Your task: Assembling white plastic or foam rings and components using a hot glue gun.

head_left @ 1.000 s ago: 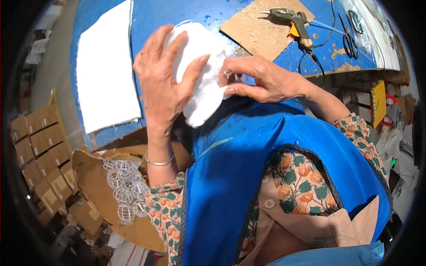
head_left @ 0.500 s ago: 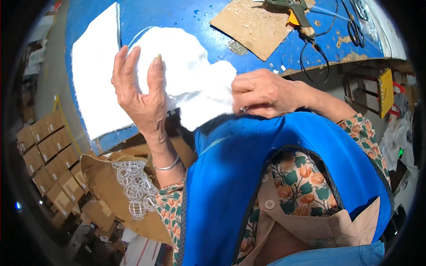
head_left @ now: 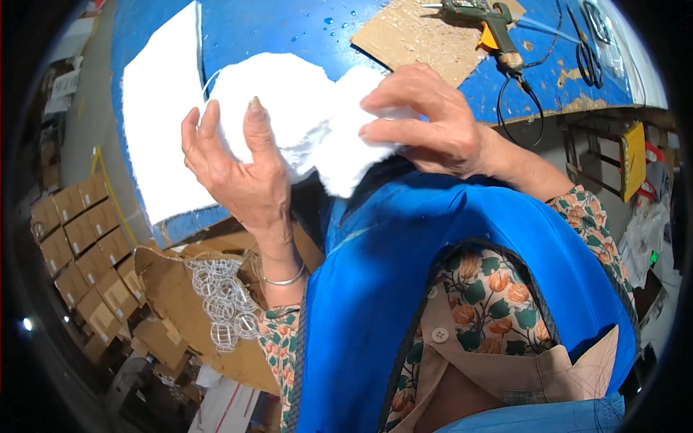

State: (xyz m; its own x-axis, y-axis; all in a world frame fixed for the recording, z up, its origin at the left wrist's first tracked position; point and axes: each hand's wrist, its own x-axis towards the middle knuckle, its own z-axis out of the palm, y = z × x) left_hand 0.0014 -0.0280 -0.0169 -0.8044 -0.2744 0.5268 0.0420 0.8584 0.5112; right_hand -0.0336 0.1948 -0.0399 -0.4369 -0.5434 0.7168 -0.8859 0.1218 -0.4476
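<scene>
A rounded bundle of fluffy white fabric (head_left: pixel 278 97) is held over the near edge of the blue table. A thin white wire or cord curves out at its upper left. My left hand (head_left: pixel 242 169) cradles it from the left, thumb up and fingers curved round its side. On the right, my right hand (head_left: pixel 440 130) grips a bunched flap of the same fabric between thumb and curled fingers; the fingertips are partly buried in the pile. What lies inside the bundle is hidden. Beside it, a flat white fluffy sheet (head_left: pixel 162 123) lies on the table's left part.
A glue gun (head_left: pixel 498 36) rests on a cardboard piece (head_left: pixel 404 40) on the blue table (head_left: pixel 289 25), with black-handled scissors (head_left: pixel 588 61) to its right. Below left, white wire frames (head_left: pixel 224 303) sit in an open carton (head_left: pixel 162 289). Stacked boxes (head_left: pixel 83 231) and a yellow-topped stool (head_left: pixel 632 162) stand beyond.
My right hand has risen and opened out from a tight pinch to a looser hold, lifting the fabric's right flap. The bundle has turned slightly; my left hand keeps its hold.
</scene>
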